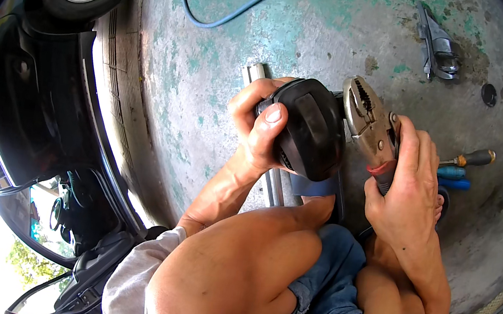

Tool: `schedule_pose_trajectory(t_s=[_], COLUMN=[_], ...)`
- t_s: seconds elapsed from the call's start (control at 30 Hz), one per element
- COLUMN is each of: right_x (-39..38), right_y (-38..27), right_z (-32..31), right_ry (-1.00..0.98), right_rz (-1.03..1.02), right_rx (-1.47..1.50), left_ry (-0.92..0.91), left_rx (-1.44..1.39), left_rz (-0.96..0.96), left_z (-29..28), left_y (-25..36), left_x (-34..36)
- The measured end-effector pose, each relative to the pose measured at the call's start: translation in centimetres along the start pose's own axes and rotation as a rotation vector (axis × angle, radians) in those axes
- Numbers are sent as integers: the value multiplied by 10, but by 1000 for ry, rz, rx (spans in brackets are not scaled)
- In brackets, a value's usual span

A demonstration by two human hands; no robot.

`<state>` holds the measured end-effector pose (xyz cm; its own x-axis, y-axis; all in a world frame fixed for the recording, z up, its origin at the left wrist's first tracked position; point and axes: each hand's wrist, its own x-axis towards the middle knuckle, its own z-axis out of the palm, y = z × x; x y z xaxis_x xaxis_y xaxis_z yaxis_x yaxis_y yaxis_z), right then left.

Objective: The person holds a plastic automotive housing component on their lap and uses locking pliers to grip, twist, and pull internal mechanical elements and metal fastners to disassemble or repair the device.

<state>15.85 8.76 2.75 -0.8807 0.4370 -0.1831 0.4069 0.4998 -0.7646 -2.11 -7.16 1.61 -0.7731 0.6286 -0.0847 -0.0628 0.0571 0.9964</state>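
Note:
My left hand [260,126] grips a rounded black plastic housing [313,124] from its left side, thumb across the near face. My right hand [410,184] is wrapped round the handle of a pair of worn metal pliers [372,119] with a red and dark grip. The jaws point up and away, close beside the right edge of the housing. Whether they touch it, or bite on anything behind it, I cannot tell. Both things are held above the floor, in front of my bent knees.
On the concrete floor at right lie a screwdriver [477,157], blue-handled tools [453,182], a black round cap [489,94] and a grey-black part [440,48]. A metal rail [273,188] runs beneath my left arm. A blue hose [221,25] curves at the back; a black car [28,115] stands left.

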Motion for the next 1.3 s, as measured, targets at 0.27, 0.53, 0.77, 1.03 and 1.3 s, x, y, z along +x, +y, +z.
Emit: schedule_pose_trajectory(t_s=[0.27,0.53,0.77,1.03,1.3], right_x=[2,2,-1,-1,-5], right_y=[0,-1,22,33,33], right_z=[2,2,28,36,35], right_ry=[-3,-10,49,4,13], right_rz=[-6,10,127,307,306], right_rx=[-30,7,-12,163,209], left_ry=[-13,-125,-123,-157,-226], left_rx=[59,540,800,802,902], left_rz=[21,673,907,917,944], left_z=[-2,-23,-3,13,9], left_y=[1,-32,-31,-34,-38], left_x=[-1,6,10,9,5])
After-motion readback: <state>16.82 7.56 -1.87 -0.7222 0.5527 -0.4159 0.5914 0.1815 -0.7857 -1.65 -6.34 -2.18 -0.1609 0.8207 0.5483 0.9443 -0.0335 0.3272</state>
